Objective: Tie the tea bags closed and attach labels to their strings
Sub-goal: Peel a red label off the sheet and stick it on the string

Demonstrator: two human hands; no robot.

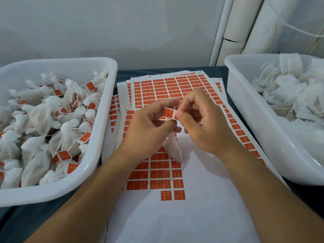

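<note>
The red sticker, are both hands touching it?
Touching. The head view shows the left hand and right hand both pinching the red sticker between fingertips.

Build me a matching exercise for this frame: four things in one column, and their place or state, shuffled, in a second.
Things:
1. left tub
2. right tub
3. red label
4. tea bag

Places or states:
A. hangs below the hands, over the label sheets
B. holds white bags with no red labels showing
C. pinched between the left hand and the right hand
D. holds tied bags with red labels

Pairs: 1-D, 2-B, 3-C, 4-A
</note>
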